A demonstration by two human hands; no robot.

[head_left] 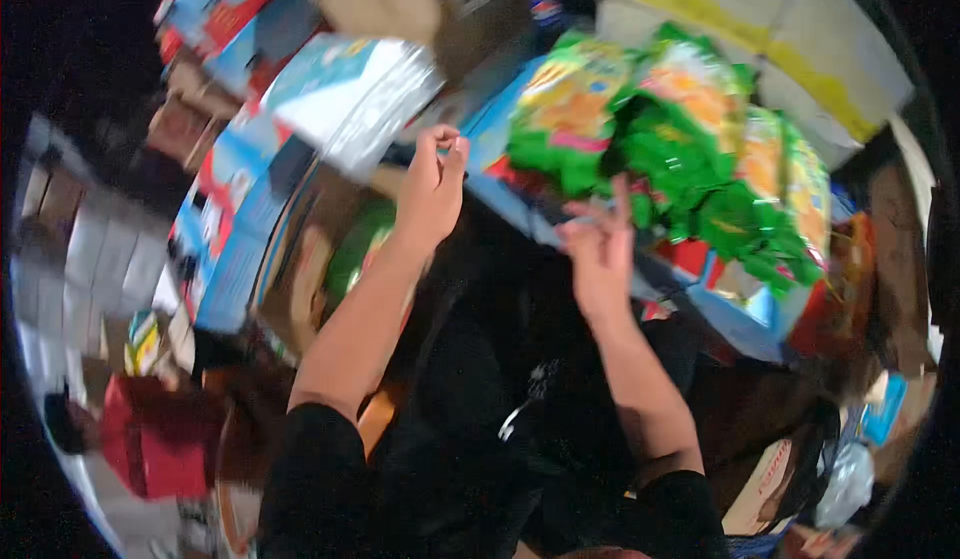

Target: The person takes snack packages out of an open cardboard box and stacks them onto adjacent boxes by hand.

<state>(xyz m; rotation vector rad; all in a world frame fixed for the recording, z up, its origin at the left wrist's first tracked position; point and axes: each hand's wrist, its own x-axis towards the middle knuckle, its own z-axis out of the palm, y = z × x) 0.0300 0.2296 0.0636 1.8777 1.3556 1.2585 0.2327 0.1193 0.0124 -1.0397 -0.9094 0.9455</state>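
Note:
My left hand (432, 187) is raised, its fingers curled in with nothing visible in them. Close beside it, a silver, white and teal packet (350, 94) rests across the top of an opened box. My right hand (600, 259) has its fingers apart, the index finger stretched forward. It reaches over the near edge of a blue carton (735, 329), close to several shiny green and orange snack bags (680, 149) standing in it. Blur hides whether the fingertips touch a bag.
An open blue and red box (235, 289) on the left holds a green packet (360, 249). Brown cardboard (390, 4) and a white and yellow carton (760, 19) stand behind. A red container (150, 439) is at lower left; a clear plastic bag (845, 484) lies at lower right.

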